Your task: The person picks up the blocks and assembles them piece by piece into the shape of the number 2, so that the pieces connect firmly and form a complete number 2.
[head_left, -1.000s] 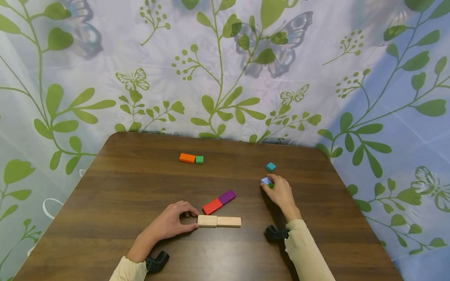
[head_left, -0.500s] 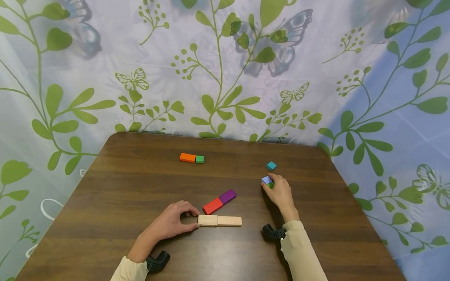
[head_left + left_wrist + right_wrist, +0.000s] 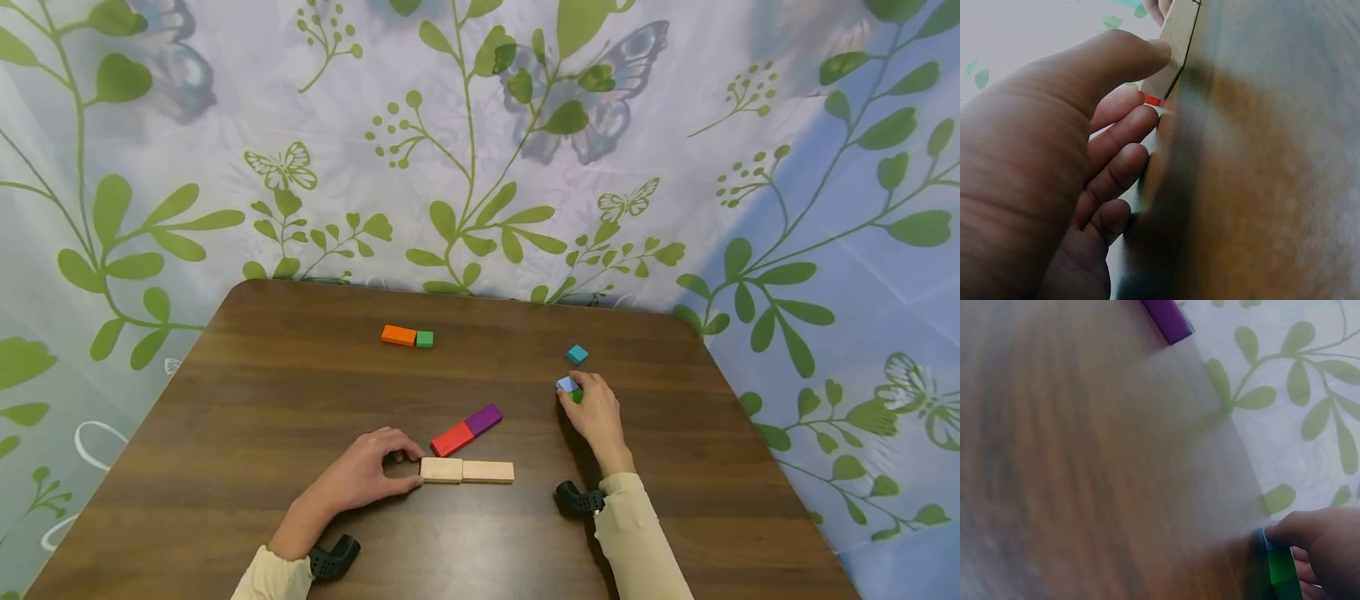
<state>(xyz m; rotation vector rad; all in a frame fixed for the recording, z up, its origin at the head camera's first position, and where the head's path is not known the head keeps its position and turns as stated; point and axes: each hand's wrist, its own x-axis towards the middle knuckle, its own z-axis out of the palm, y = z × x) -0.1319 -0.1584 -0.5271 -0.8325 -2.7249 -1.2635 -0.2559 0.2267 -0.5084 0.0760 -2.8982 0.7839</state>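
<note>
Left hand (image 3: 367, 471): thumb and forefinger curve in a C, pinching the left end of the left wooden block (image 3: 441, 470); the other fingers curl loosely.
Right wooden block (image 3: 488, 472): end to end with it, touching.
Right hand (image 3: 597, 412): thumb and forefinger pinch the light blue block (image 3: 567, 384); a dark green block (image 3: 1283, 572) touches that block, partly covered.
Teal block (image 3: 577, 354): just beyond the right hand.
Red block (image 3: 452, 439), purple block (image 3: 484, 418): touching, slanted behind the wooden pair.
Orange block (image 3: 399, 336), bright green block (image 3: 424, 339): farther back on the brown table (image 3: 300, 375).
</note>
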